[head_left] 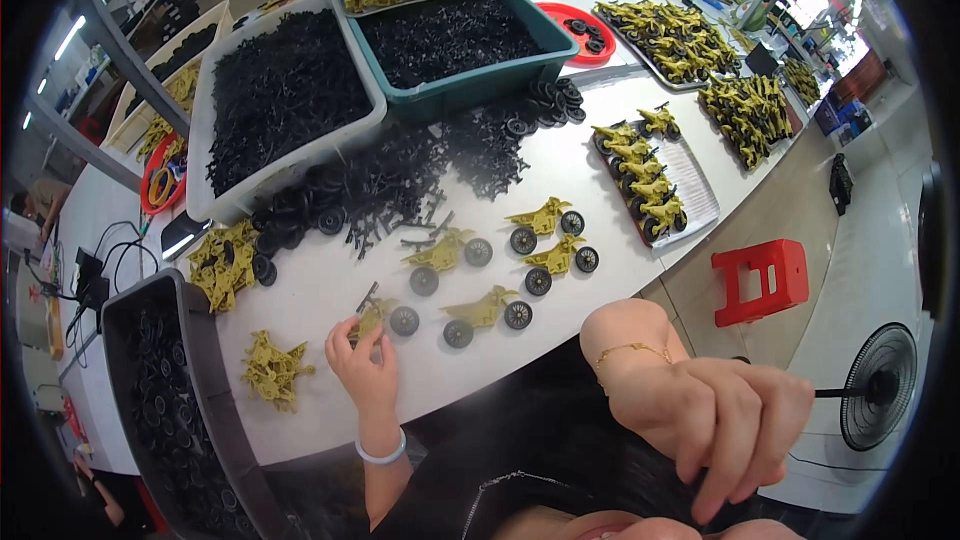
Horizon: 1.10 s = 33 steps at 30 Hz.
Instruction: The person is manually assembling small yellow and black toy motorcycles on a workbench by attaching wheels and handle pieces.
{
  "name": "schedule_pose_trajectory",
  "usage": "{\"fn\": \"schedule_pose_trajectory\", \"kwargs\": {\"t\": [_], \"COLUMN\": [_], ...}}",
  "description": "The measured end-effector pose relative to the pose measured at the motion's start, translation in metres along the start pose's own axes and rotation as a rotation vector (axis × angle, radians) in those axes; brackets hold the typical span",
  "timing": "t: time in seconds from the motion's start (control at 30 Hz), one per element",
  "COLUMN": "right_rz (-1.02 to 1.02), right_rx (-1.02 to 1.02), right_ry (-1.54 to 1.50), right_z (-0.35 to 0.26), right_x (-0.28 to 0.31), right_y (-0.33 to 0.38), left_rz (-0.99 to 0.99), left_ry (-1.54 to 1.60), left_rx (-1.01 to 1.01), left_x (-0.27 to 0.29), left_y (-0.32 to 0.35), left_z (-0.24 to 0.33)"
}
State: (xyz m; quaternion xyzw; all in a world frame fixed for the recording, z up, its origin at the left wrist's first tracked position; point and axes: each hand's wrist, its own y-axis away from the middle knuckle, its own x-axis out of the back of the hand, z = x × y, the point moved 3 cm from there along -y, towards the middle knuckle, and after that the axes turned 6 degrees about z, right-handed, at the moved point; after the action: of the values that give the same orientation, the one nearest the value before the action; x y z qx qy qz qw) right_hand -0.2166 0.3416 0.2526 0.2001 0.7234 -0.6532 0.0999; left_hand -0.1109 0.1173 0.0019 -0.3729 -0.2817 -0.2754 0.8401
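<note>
My left hand (366, 370), wearing a pale bangle, grips a yellow toy motorcycle (371, 321) on the white table. A black wheel shows at its right end and a dark bar stands up by my fingers. Right of it lie several more yellow toy motorcycles (487, 309), each with two black wheels. Raised at the lower right, away from the table, my right hand (725, 415) has loosely bent, drooping fingers, somewhat apart. Nothing shows in it; its thumb is hidden. To the left of my left hand is a small heap of yellow bodies (274, 370).
A white bin (371, 108) and a green bin (470, 87) hold black parts; loose black parts (390, 175) spill before them. A grey bin (190, 290) of wheels stands left. A tray (690, 185) holds motorcycles. A red stool (762, 281) and fan (880, 387) stand right.
</note>
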Motion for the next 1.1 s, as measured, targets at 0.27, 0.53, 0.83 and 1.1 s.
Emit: {"fn": "schedule_pose_trajectory", "kwargs": {"t": [0.27,0.53,0.83,1.1], "right_rz": [-0.179,-0.153,-0.112,-0.239], "right_rx": [0.030,-0.006,-0.411,-1.232], "right_ry": [-0.204,-0.077,1.557,2.055], "right_z": [-0.003,-0.021,0.055,0.091], "right_x": [0.000,-0.010,0.164,0.358], "right_y": [0.021,0.040,0.035,0.134], "left_rz": [0.019,0.036,0.035,-0.032], "left_ry": [0.009,-0.032,-0.011,-0.102], "left_rx": [0.063,0.041,0.068,0.058], "left_x": [-0.001,0.000,-0.001,-0.001], "left_y": [0.005,0.000,0.004,0.012], "left_z": [-0.002,-0.006,-0.013,-0.020]}}
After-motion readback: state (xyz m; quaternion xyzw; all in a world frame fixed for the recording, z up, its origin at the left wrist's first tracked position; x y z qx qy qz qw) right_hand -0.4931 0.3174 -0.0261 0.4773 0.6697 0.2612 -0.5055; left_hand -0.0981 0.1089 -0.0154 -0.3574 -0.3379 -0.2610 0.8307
